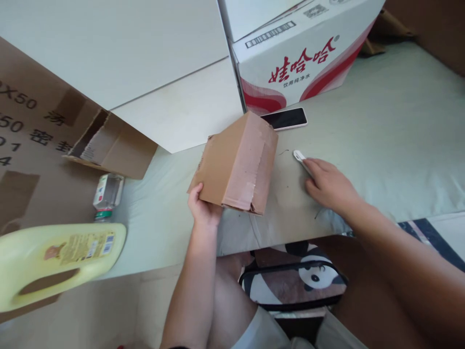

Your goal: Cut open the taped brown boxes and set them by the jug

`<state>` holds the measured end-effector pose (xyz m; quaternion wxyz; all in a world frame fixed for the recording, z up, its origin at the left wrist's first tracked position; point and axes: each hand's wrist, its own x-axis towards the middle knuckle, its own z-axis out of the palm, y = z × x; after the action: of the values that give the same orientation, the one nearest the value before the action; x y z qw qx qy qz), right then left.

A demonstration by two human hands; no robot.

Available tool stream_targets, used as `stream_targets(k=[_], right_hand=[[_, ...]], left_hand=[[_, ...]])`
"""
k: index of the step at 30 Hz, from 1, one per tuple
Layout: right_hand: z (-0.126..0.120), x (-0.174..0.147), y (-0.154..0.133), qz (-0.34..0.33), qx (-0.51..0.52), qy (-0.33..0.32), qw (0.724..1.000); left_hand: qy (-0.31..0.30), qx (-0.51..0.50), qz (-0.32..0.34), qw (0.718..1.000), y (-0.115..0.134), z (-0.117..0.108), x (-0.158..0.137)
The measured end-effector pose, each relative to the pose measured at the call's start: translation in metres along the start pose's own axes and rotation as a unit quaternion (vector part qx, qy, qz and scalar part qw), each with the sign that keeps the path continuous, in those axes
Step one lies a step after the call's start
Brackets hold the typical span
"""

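My left hand (204,209) grips a small brown cardboard box (221,167) by its near left corner, thumb on the upper face and the other fingers underneath. The box is tilted, and a strip of tape (250,162) runs along its right side with a ragged edge. To the right of the box, low over the green cloth, my right hand (330,186) is closed on a slim white tool (300,156) that looks like a box cutter. Its rounded end points away from me, and no blade shows. A phone (288,119) lies behind the cardboard box, partly covered by it.
A white and red water carton (301,68) stands at the back, beside a white cabinet (174,106). On the left are a large printed cardboard box (22,140), a clear bottle with a green cap (109,191) and a yellow jug (87,242). A panda-print bag (294,278) sits below the edge.
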<state>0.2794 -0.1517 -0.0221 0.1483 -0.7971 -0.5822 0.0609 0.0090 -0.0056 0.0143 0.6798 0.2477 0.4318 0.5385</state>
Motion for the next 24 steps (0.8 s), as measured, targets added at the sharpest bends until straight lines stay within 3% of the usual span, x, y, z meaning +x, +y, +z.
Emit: stream_targets(k=[4,9,17,19,24], right_hand=[[-0.010,-0.002,-0.005,0.044,-0.044,-0.017,0.998],[-0.015,-0.003,-0.014,0.032,-0.043,0.004,0.999],[-0.011,-0.002,-0.016,0.081,0.081,-0.023,0.993],[-0.012,-0.002,-0.017,0.086,0.178,-0.015,0.980],[-0.020,-0.005,-0.030,0.122,0.406,-0.005,0.906]], left_hand=[[-0.016,0.004,0.001,1.000,0.000,-0.005,0.003],[-0.015,0.007,0.003,1.000,-0.001,-0.007,0.005],[-0.001,-0.005,-0.005,1.000,0.001,-0.001,0.001],[-0.003,-0.004,-0.002,1.000,0.002,0.000,0.000],[0.007,0.000,-0.003,1.000,0.002,0.000,0.000]])
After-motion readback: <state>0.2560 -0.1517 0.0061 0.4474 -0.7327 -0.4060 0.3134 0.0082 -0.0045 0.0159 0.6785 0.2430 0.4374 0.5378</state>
